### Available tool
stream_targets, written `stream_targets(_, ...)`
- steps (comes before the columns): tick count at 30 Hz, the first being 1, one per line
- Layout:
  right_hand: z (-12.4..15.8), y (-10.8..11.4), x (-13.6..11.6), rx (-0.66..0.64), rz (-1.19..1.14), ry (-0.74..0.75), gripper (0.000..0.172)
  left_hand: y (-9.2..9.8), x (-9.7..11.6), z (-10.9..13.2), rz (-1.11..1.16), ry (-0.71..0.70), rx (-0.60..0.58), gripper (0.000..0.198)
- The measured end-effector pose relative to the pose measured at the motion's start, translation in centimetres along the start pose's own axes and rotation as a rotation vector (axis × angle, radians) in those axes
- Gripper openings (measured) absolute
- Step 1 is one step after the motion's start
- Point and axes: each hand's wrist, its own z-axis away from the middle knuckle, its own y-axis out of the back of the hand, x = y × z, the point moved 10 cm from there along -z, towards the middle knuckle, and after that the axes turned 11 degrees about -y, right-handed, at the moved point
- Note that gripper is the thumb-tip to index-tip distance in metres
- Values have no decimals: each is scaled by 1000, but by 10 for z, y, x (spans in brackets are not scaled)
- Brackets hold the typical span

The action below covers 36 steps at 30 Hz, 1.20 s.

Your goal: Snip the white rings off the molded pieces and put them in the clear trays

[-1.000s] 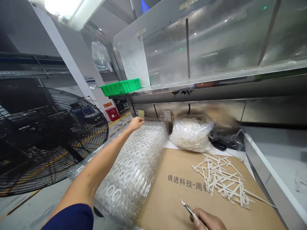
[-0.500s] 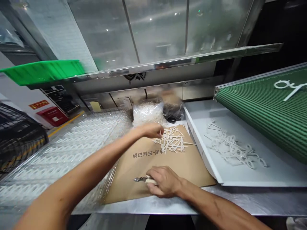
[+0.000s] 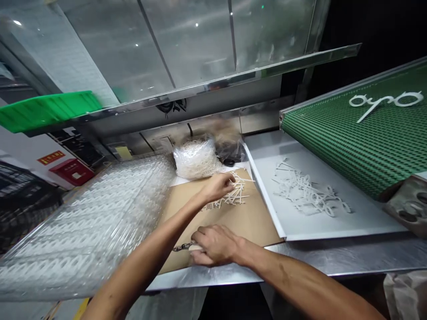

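My left hand (image 3: 218, 186) is at the left side of a pile of thin white plastic sticks (image 3: 238, 193), its fingers curled down among them. Whatever is between those fingertips, if anything, is too small to make out. Lower down, my right hand (image 3: 216, 244) is closed around nippers (image 3: 183, 247) with pale handles, their metal jaws pointing left. Both hands are over a brown cardboard sheet (image 3: 240, 226) with printed black characters, partly covered by my left hand and forearm.
Clear plastic trays (image 3: 133, 195) holding rows of white parts stand left. A filled clear bag (image 3: 196, 158) sits behind the cardboard. On the right, a grey tray (image 3: 263, 178) holds looped white parts (image 3: 310, 193) beneath a green conveyor (image 3: 333, 129) carrying a white part (image 3: 370, 106). A metal shelf (image 3: 213, 86) crosses above.
The view has turned right, bringing the whole white part on the conveyor into sight. My left hand has moved farther over the stick pile. My right hand still holds the nippers low over the cardboard.
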Motion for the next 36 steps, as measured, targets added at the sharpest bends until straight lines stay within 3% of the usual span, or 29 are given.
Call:
stream_targets(3,2,-1,-5,-2,8,27,30,31,-39,45,78,120,198,24)
stream_targets(5,4,-2,-8,-3,14,47,27,35,-64,82,137,193,287,26)
stream_targets(8,5,-2,-11,-7,23,71,24,19,-91,133,198,277,327,27)
stream_targets(11,5,-3,-11,-11,31,78,23,-1,-104,162,202,321,305,25)
stream_targets(20,1,-8,1,-46,30,54,25,-3,-101,169,70,316,335,24)
stream_targets(25,0,-9,6,-66,15,30,24,-3,-93,180,-63,376,286,27)
stream_targets(36,0,2,11,43,-116,26,20,-1,-89,187,-254,476,201,23)
